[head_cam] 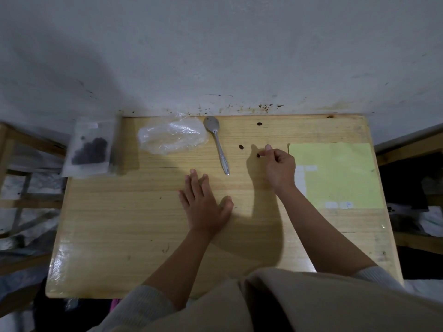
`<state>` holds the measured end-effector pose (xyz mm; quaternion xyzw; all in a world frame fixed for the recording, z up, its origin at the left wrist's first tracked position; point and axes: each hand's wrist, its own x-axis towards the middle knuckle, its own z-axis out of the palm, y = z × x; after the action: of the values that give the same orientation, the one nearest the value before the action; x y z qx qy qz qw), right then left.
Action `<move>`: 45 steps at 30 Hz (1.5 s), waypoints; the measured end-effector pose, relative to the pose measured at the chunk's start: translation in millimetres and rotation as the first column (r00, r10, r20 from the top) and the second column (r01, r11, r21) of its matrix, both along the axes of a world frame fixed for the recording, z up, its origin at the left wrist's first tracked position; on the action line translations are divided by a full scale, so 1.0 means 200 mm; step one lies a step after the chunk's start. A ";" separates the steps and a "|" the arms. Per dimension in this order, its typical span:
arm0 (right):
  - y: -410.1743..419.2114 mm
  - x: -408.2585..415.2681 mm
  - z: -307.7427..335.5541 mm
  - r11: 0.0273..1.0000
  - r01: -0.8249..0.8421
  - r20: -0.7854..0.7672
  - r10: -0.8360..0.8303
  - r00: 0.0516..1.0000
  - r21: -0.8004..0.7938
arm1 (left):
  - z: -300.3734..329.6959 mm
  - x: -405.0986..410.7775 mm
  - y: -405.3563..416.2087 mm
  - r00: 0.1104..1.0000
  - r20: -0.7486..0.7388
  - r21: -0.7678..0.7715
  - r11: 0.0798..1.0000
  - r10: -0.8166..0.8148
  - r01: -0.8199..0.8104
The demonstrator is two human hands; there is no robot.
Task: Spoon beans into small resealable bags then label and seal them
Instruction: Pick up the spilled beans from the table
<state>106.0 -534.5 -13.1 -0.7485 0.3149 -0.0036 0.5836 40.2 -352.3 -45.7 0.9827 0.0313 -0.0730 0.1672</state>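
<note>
My right hand [279,167] pinches a loose dark bean [258,155] on the wooden table [119,224], fingers curled. Two more loose beans lie nearby, one [241,147] just left of it and another [259,124] near the back edge. My left hand [203,204] rests flat on the table, fingers straight. A metal spoon [218,144] lies between the hands, bowl toward the wall. An empty crumpled clear plastic bag [171,137] sits left of the spoon. A small resealable bag with dark beans [90,149] lies at the table's back left corner.
A yellow label sheet [340,173] with a few white labels lies at the right side of the table. The wall [215,56] stands directly behind the table. Wooden furniture frames flank both sides.
</note>
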 end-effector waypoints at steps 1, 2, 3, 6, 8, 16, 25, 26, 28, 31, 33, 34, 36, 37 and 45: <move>0.00 -0.01 0.00 0.999 -0.002 0.027 0.003 1.000 -0.042 | 0.00 0.00 0.00 1.000 0.001 0.001 1.000 -0.001 0.001; -0.01 -0.01 0.00 0.997 -0.007 0.041 0.010 0.999 -0.073 | 0.00 0.00 0.00 1.000 0.002 0.003 1.000 -0.002 0.002; -0.01 -0.01 0.01 0.996 -0.013 0.040 0.017 0.999 -0.090 | 0.00 0.00 0.00 1.000 0.002 0.004 1.000 -0.003 0.003; 0.00 0.01 0.01 0.999 0.032 0.002 -0.032 0.999 -0.037 | 0.00 0.00 0.00 1.000 0.000 0.002 1.000 -0.003 0.003; -0.01 0.02 0.00 0.999 0.045 0.005 -0.045 0.999 -0.023 | 0.00 0.00 0.00 1.000 0.002 -0.002 1.000 -0.001 0.001; -0.02 0.01 -0.03 0.999 -0.047 -0.011 0.047 0.999 -0.010 | 0.00 0.00 0.00 1.000 -0.002 0.000 1.000 0.000 0.000; -0.02 -0.01 -0.03 0.943 -0.161 0.014 0.173 0.985 -0.291 | 0.00 0.00 0.00 1.000 -0.003 -0.001 1.000 0.000 0.000; -0.02 -0.01 -0.03 0.925 -0.180 0.002 0.192 0.981 -0.335 | 0.00 0.00 0.00 1.000 -0.002 -0.003 1.000 -0.001 0.001; -0.01 -0.01 -0.03 0.898 -0.215 -0.037 0.218 0.975 -0.385 | 0.00 0.00 0.00 1.000 -0.003 -0.004 1.000 -0.002 0.002; -0.01 -0.01 -0.04 0.870 -0.254 -0.097 0.235 0.967 -0.423 | 0.00 0.00 0.00 1.000 0.003 -0.004 1.000 -0.004 0.004; -0.01 -0.01 -0.05 0.844 -0.284 -0.108 0.264 0.958 -0.456 | 0.00 0.00 0.00 1.000 0.008 -0.003 1.000 -0.006 0.006; -0.01 -0.01 -0.05 0.834 -0.298 -0.120 0.275 0.954 -0.464 | 0.00 0.00 0.00 1.000 0.010 0.000 1.000 -0.006 0.006; -0.01 0.00 -0.04 0.812 -0.332 -0.153 0.295 0.943 -0.481 | 0.00 0.00 0.00 1.000 0.010 0.003 1.000 -0.003 0.003; -0.01 0.01 -0.04 0.801 -0.346 -0.165 0.305 0.938 -0.489 | 0.00 0.00 0.00 1.000 0.010 0.001 1.000 -0.001 0.001; 0.06 0.04 0.00 0.873 -0.403 -0.093 0.393 0.915 -0.273 | -0.01 0.00 0.00 1.000 -0.002 0.000 1.000 -0.011 0.011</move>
<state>113.2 -522.5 -12.4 -0.8738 0.1604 0.0839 0.4514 40.5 -352.1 -47.3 0.9828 0.0259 -0.0749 0.1668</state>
